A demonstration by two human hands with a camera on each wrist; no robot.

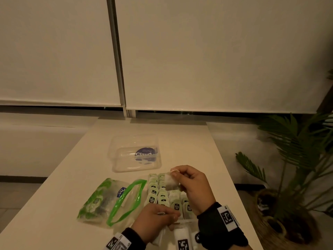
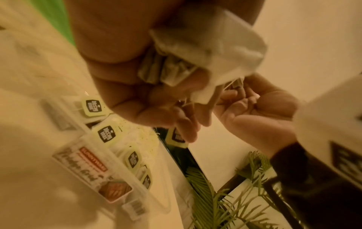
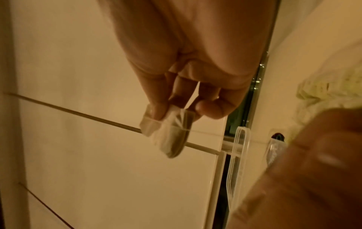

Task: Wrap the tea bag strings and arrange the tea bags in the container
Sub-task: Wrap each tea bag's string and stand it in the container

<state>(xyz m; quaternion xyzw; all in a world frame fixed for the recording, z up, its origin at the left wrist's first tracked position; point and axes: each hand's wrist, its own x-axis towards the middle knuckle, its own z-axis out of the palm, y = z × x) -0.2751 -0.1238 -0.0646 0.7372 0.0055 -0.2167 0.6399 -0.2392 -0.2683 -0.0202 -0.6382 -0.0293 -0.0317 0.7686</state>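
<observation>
My right hand (image 1: 177,175) pinches a white tea bag (image 1: 171,182) by its top and holds it up over the clear container (image 1: 185,221). Rows of tea bags with green tags (image 1: 155,193) fill that container. In the right wrist view the tea bag (image 3: 168,133) hangs from my fingertips (image 3: 156,113), and its thin string (image 3: 211,134) runs taut toward my blurred left hand (image 3: 313,178). My left hand (image 1: 173,216) sits lower, at the container's near edge, and pinches the string's end. In the left wrist view its palm also clutches a bunch of white tea bags (image 2: 205,43).
The container's clear lid (image 1: 135,154) lies farther back on the pale table (image 1: 180,134). An open green zip bag (image 1: 108,201) lies left of the container. A potted palm (image 1: 297,159) stands on the floor past the table's right edge.
</observation>
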